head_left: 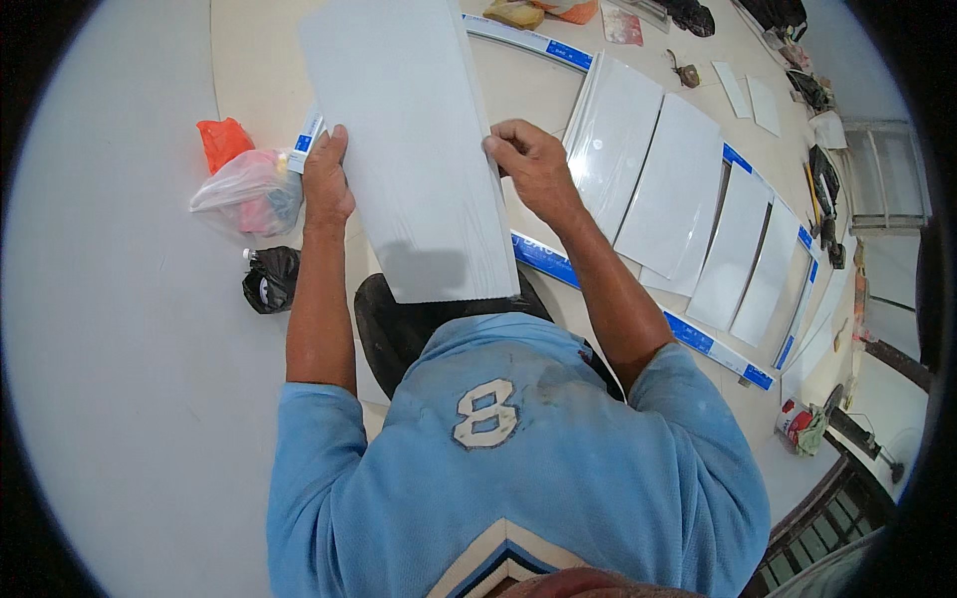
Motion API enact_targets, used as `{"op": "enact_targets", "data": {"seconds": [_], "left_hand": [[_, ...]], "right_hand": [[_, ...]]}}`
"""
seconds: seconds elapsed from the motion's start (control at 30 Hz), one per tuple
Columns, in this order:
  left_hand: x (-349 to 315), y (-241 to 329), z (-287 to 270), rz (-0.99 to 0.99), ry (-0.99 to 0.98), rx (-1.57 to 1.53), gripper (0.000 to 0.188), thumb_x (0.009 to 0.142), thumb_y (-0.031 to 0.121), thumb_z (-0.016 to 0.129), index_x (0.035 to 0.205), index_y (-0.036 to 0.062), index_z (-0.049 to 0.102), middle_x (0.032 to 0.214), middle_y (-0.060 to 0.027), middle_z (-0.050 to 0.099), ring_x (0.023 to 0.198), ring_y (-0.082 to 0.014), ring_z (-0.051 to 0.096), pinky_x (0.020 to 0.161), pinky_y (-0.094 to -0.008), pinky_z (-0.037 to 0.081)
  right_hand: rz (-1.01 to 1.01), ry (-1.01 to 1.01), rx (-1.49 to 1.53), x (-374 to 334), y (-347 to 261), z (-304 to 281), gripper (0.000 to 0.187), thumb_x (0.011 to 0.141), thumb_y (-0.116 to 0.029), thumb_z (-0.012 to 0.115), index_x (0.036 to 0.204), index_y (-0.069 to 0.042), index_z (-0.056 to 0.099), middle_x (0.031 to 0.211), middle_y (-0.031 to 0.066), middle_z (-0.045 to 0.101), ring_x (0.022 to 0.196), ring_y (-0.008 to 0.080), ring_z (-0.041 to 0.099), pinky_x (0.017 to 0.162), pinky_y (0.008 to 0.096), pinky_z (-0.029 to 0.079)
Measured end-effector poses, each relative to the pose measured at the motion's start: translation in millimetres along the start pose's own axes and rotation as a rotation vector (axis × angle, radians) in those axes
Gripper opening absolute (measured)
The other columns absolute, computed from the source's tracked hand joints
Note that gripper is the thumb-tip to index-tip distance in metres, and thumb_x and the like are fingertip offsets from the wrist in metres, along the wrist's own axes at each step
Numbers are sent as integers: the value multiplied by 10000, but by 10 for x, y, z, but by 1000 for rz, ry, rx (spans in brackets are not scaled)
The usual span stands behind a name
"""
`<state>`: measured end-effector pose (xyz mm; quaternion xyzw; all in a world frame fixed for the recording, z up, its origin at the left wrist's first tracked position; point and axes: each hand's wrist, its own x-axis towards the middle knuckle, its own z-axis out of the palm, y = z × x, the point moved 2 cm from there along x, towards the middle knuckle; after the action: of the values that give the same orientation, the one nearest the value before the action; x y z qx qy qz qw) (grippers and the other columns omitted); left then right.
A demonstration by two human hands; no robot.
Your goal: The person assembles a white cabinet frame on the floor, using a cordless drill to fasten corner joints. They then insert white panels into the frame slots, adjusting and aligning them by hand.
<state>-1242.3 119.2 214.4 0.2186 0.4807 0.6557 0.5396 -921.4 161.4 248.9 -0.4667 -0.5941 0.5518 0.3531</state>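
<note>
A long white panel (409, 149) with a faint wood grain is held up in front of me, its near end over my lap. My left hand (327, 179) grips its left edge, thumb on the top face. On the right edge, my right hand (536, 167) pinches it between thumb and curled fingers. Beyond the right hand, several white panels (674, 169) lie side by side, some overlapping, within a white frame (546, 261) with blue film. The panel I hold hides part of that frame.
Left of me on the floor are a red plastic bag (225, 146), a clear bag (254, 191) and a black bag (274, 277). A tape measure (686, 74) and small offcuts (763, 106) lie far right. A bucket (797, 424) stands at the right.
</note>
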Motion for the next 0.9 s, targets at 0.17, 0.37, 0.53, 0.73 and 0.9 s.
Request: {"op": "enact_targets", "data": {"seconds": [0.17, 0.37, 0.53, 0.73, 0.9], "left_hand": [[-128, -1, -58, 40, 20, 21, 349, 1093, 214, 609, 1335, -36, 591, 1263, -137, 692, 1132, -254, 686, 1015, -421, 575], [-416, -261, -242, -1, 168, 176, 335, 1090, 208, 623, 1310, -43, 636, 1194, -99, 715, 1054, -184, 698, 929, -352, 594], [-447, -317, -368, -35, 133, 83, 341, 1090, 201, 622, 1342, -29, 629, 1206, -94, 716, 1069, -187, 697, 940, -346, 592], [-446, -268, -305, 6, 38, -55, 361, 1095, 190, 608, 1385, -25, 594, 1240, -94, 712, 1098, -197, 698, 970, -358, 588], [-438, -376, -191, 24, 43, -91, 385, 1097, 194, 603, 1403, -38, 569, 1268, -119, 697, 1126, -227, 694, 1001, -388, 584]], "right_hand": [[-92, -8, -124, 62, 101, 162, 314, 1076, -308, 613, 1030, -12, 708, 796, 56, 652, 732, 146, 631, 700, 327, 559], [113, -103, -128, -437, 322, 207, 301, 1052, -270, 631, 990, 12, 715, 782, 54, 668, 720, 148, 630, 682, 334, 545], [116, -129, -188, -822, 392, 245, 290, 1012, -264, 657, 956, 9, 737, 809, 100, 708, 750, 182, 660, 725, 348, 549], [105, -48, -201, -376, -2, 161, 285, 994, -265, 660, 987, 0, 765, 845, 144, 728, 771, 206, 679, 750, 367, 551], [13, -50, -177, 45, -210, 149, 288, 1032, -256, 631, 1028, 3, 756, 824, 117, 700, 731, 192, 638, 707, 362, 533]]}}
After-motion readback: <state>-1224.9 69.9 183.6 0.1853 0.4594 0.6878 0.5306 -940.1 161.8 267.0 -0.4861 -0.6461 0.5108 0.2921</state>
